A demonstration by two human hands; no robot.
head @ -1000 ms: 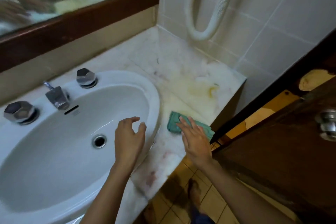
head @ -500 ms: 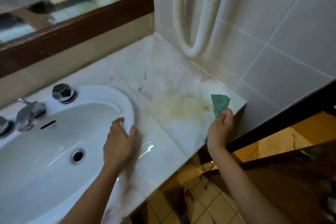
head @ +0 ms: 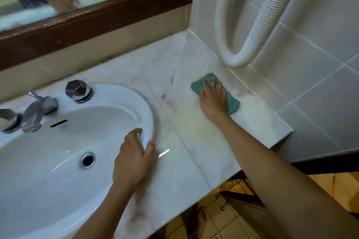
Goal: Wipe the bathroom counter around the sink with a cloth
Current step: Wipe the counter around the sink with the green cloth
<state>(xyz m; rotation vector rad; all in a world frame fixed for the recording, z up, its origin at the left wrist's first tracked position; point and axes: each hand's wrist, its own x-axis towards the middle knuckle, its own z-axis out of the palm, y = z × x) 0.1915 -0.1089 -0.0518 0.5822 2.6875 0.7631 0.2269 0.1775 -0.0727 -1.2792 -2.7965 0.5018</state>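
No text, label, brand, number or sign can be read anywhere in view.

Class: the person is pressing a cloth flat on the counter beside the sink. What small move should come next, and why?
Probably draw the green cloth toward the front edge, over the yellowish stain on the white marble counter. The right hand already presses it flat just behind that patch, and the left hand braces on the white oval sink's rim.
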